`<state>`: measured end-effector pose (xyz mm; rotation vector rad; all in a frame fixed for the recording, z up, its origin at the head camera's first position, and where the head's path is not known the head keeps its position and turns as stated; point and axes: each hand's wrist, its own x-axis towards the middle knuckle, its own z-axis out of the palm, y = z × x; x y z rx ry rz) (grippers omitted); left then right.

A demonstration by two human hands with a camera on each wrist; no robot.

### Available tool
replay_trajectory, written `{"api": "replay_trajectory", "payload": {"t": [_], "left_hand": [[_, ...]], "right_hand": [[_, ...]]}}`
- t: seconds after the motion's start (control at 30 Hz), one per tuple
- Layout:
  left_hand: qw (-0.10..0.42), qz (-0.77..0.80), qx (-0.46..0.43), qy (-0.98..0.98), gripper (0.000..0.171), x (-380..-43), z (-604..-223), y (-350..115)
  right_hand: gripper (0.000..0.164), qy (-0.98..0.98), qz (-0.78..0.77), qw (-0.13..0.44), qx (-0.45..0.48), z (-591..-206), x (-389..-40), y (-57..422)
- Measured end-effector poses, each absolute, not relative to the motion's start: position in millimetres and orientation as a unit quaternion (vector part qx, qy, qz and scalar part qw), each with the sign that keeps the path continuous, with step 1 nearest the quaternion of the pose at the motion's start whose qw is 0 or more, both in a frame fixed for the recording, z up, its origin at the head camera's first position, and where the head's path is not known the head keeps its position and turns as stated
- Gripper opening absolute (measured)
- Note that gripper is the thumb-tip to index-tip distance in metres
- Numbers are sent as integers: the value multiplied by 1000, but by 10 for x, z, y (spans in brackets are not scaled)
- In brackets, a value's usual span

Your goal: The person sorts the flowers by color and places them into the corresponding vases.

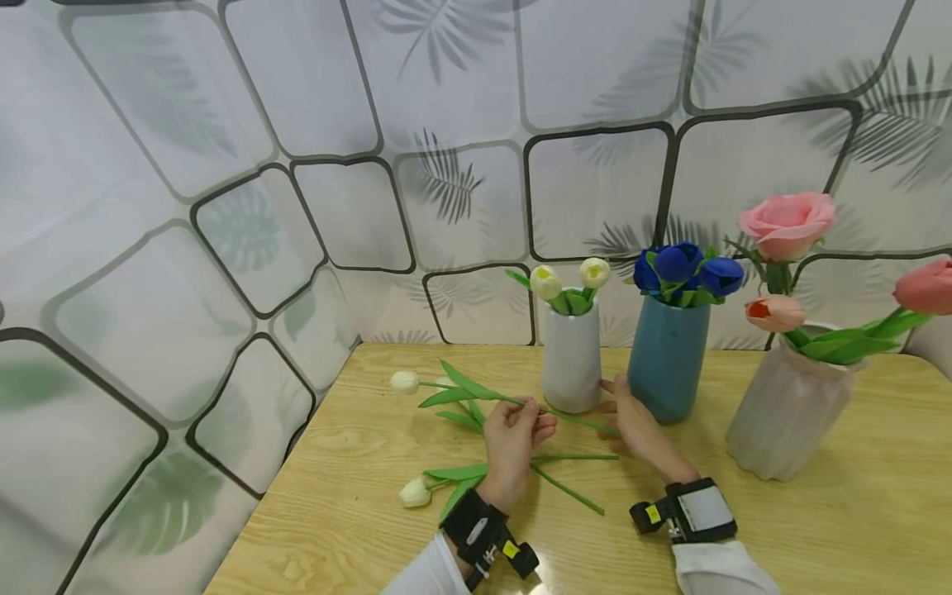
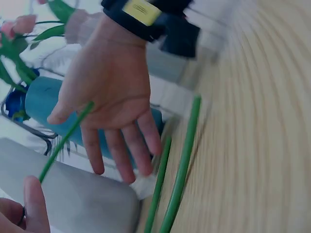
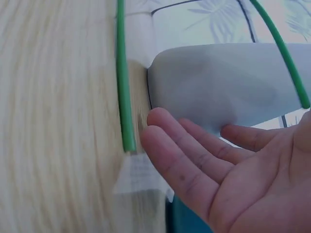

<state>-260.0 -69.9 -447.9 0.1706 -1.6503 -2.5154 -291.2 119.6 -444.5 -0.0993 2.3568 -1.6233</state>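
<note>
My left hand [image 1: 511, 446] pinches the green stem of a white tulip [image 1: 405, 382] between thumb and fingertips, its bloom pointing left. The stem's cut end [image 2: 85, 111] reaches toward my right hand [image 1: 645, 430], in front of its palm in the left wrist view. My right hand's fingers are extended beside the white vase [image 1: 571, 364]; whether they touch it I cannot tell. In the right wrist view the open palm [image 3: 272, 179] holds nothing. More white tulips lie on the table, one bloom [image 1: 415, 493] near my left wrist, partly hidden by my left arm.
The white vase holds two pale yellow-white tulips [image 1: 546, 283]. Right of it stands a blue vase [image 1: 669, 355] with blue flowers [image 1: 678, 263]. A ribbed whitish vase [image 1: 788, 413] with pink flowers [image 1: 788, 225] stands farther right. Patterned cloth [image 1: 468, 207] hangs behind the wooden table [image 1: 335, 537].
</note>
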Motion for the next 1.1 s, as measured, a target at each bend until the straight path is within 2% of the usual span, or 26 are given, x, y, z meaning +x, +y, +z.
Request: {"api": "replay_trajectory", "payload": {"t": [0.1,0.27,0.33,0.43,0.57,0.73,1.1], "left_hand": [[103,-809,1,-578,21,-2598,-4462,-705],[184,-738,-107,-640,24,-2593,-4440,-721],[222,-706,-147,-656,21,-2594,-4422,-719],[284,-647,-206,-676,16,-2600,-4380,-715],[350,-568,-247,-703,22,-2602,-4288,-721],[384,-513,-267,-720,26,-2594,-4153,-742],[437,-443,-330,-710,21,-2616,-3928,-729]], "right_hand": [[91,802,-580,137,-32,-4445,-2913,1207],[59,812,-567,132,-34,-4458,-2903,1221],[52,820,-558,121,-44,-4471,-2897,1226],[51,843,-526,93,-59,-4492,-2890,1224],[52,864,-495,72,-66,-4496,-2886,1213],[55,871,-482,75,-60,-4481,-2879,1193],[58,880,-463,83,-69,-4485,-2863,1181]]}}
